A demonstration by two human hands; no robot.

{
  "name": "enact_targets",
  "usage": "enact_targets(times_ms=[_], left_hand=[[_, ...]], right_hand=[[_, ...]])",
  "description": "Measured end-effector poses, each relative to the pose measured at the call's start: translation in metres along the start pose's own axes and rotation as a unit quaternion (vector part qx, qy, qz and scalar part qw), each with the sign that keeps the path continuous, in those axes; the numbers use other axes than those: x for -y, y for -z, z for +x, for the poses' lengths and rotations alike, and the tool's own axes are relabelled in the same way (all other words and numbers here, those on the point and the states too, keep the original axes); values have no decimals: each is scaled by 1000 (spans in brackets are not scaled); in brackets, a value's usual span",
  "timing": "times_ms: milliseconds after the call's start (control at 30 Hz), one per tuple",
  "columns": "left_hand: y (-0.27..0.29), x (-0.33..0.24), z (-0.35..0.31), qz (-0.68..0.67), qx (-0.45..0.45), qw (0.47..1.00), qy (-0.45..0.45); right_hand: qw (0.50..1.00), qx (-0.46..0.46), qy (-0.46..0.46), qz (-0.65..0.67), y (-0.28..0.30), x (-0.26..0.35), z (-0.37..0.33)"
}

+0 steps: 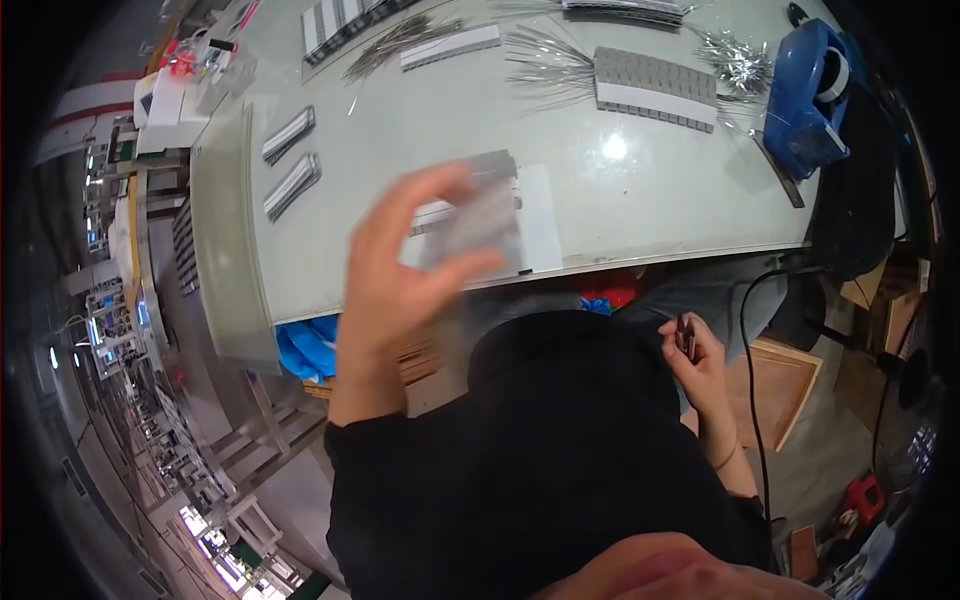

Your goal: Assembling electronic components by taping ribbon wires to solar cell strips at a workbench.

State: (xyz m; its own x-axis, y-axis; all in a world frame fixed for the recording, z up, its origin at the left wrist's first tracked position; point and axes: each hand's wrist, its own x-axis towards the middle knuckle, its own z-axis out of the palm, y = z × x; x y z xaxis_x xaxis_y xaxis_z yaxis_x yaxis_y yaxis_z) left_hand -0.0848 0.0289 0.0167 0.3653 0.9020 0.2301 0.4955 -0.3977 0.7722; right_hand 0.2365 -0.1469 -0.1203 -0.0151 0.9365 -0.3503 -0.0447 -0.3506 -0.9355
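Observation:
My left hand (390, 270) is over the near edge of the table, its thumb and fingers curved wide around a thin grey plate (485, 228). The plate is smeared by motion and seems held by its edges. Below it on the table are a white sheet (540, 215) and another grey piece (490, 163). Low beside my lap, on the right, my right hand (703, 365) is closed around a small dark tool (686, 338); most of the tool is hidden in the fingers.
Two small strip bundles (290, 135) lie at the table's left. Farther back are a grey block with wire ends (655, 85), a white strip (450, 48) and loose wires (740, 62). A blue tape dispenser (808, 100) stands at the right; a black cable (750, 370) hangs below.

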Motion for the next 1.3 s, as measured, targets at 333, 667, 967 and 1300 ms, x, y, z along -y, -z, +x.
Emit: enact_targets(times_ms=[333,667,967,1300], left_hand=[[-2,51,9,324,158,931,-51],[-7,75,11,296,177,937,-55],[-14,69,7,319,137,937,-48],[-14,73,12,274,120,950,-89]], right_hand=[[960,-3,-278,-9,130,-38,-106],[887,-434,35,-157,248,13,-79],[769,-509,139,-361,416,61,90],[735,-545,138,-379,468,40,125]])
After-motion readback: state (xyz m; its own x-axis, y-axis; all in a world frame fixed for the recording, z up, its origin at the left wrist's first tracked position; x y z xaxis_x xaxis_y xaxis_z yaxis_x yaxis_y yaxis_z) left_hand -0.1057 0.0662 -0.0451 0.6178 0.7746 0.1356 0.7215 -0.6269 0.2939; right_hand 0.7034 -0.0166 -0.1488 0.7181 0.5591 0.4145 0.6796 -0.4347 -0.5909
